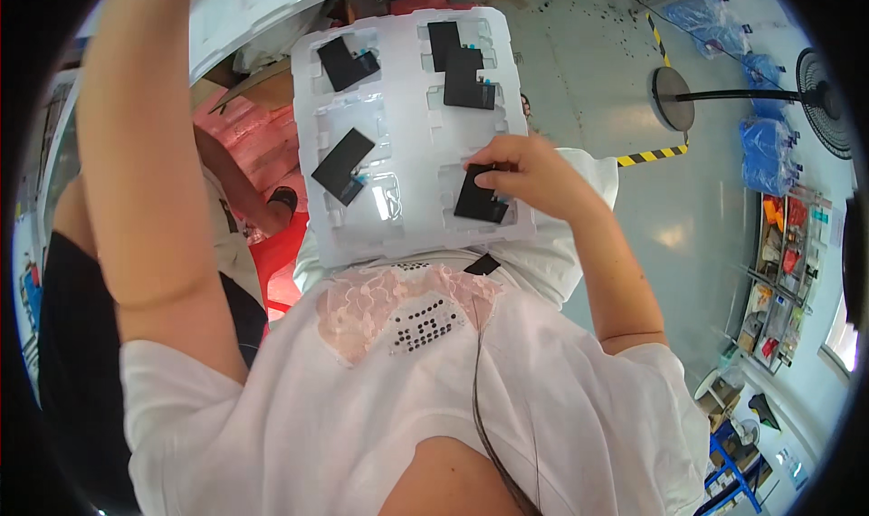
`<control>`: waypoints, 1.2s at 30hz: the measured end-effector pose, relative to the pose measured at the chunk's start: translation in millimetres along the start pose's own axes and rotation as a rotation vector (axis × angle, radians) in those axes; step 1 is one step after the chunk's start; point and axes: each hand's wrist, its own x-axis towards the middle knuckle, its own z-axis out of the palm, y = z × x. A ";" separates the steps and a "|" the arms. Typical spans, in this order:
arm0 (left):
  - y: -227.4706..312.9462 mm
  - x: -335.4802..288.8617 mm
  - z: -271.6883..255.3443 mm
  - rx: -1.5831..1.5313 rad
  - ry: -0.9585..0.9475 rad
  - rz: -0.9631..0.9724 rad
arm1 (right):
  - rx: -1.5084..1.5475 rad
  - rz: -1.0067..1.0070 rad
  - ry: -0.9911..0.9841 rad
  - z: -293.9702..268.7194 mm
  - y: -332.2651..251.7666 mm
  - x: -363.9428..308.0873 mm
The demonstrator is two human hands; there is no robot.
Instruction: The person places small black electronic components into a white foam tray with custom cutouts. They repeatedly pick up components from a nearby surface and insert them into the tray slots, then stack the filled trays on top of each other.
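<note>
White shirt (407, 385) fills the foreground, left hand cut off, grip untellable, right hand (536, 176) apparently pinching a black piece (480, 203).

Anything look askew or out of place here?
On the white plastic tray, two black flat pieces at upper right appear to overlap instead of lying apart, and the two left ones sit slanted across the recesses. A black patch shows beyond the tray's near edge; whether it's a stray piece is unclear.

Head-worn fisheye view, close and steeply downward
</note>
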 end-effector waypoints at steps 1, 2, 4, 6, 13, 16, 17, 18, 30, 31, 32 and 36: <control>-3.0 -32.9 7.4 -0.153 -0.012 -0.162 | -0.340 -0.153 0.029 7.1 -1.3 -4.2; -20.8 -52.2 73.1 -0.214 0.185 -0.386 | -0.403 -0.129 0.155 9.2 10.1 -12.0; -16.5 -125.5 112.8 -0.398 0.010 -0.585 | -0.565 -0.269 0.222 21.1 10.0 -19.0; -47.6 -188.4 171.8 -0.693 0.077 -0.658 | -0.560 -0.329 0.327 26.3 8.6 -21.9; -43.1 -221.2 238.3 -0.010 0.364 -0.472 | -0.546 -0.614 1.060 -17.9 -14.0 15.3; -47.3 -222.9 256.5 0.203 0.415 -0.457 | -0.966 -0.890 1.164 -50.1 -71.2 36.7; -47.8 -221.8 254.2 0.218 0.417 -0.459 | -1.072 -0.902 1.158 -60.1 -80.6 50.7; -50.8 -222.6 253.2 0.206 0.436 -0.454 | -1.178 -0.905 1.144 -70.6 -86.2 66.6; -40.9 -225.5 250.7 0.421 0.560 -0.229 | -1.276 -0.839 0.781 -96.4 -88.5 51.9; -46.2 -224.3 249.5 0.483 0.541 -0.230 | -1.215 -0.828 0.806 -91.6 -96.0 37.6; -58.7 -219.6 247.1 0.544 0.520 -0.229 | -1.153 -0.814 0.832 -88.0 -102.3 25.1; -122.3 -199.2 223.1 0.535 0.216 -0.179 | -0.934 -0.720 0.973 -90.8 -119.9 -24.6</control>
